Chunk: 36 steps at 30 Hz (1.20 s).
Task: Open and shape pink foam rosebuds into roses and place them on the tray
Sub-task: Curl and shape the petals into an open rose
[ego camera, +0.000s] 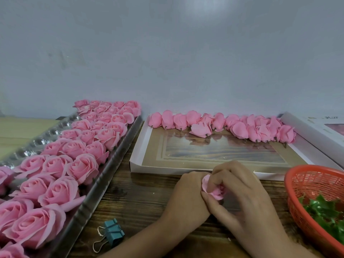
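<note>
Rosebud (pixel 214 191) seemingly pinched between fingers (pixel 226 173)

table (pixel 145 202) gap between tray (pixel 98 185) and box (pixel 158 169), basket (pixel 287 181) flanking right

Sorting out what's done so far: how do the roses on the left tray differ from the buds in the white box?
The tray roses have petals spread open in layers; the box buds are wrapped shut. The tray roses look wide and round, the box buds narrow and egg-shaped. The tray roses face up in rows; the box buds lie tipped, dark stems showing. Both are the same pink.
</note>
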Each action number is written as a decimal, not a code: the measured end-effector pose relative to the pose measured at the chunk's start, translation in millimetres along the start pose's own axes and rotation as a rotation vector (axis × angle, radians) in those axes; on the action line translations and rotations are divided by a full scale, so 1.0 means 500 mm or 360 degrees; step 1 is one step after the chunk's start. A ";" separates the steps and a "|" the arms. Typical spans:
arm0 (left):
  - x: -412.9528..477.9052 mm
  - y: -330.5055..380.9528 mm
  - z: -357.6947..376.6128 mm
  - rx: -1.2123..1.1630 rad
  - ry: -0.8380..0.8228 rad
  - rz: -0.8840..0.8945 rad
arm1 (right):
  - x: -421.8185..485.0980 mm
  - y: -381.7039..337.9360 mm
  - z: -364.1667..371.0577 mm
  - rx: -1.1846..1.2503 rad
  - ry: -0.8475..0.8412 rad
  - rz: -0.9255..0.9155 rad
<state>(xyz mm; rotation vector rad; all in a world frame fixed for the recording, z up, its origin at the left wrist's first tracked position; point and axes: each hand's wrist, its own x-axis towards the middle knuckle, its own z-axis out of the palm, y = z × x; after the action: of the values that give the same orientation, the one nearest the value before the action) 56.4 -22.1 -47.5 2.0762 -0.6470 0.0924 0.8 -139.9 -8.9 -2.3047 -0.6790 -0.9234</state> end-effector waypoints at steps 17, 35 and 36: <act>-0.004 0.053 -0.055 -0.0572 0.0165 -0.0161 | -0.002 -0.010 -0.003 0.0394 0.0098 0.0121; -0.002 0.058 -0.054 -0.0423 0.0080 -0.0171 | -0.003 0.010 -0.004 0.0124 0.0200 0.0052; -0.001 0.055 -0.054 -0.0416 0.0116 -0.0192 | -0.003 0.010 -0.005 0.0065 0.0202 0.0043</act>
<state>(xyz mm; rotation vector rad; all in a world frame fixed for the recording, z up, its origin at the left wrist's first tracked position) 47.6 -12.1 -11.6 1.8456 -0.4620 0.0134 1.6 -145.5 -10.0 -2.1931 -0.6066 -1.0236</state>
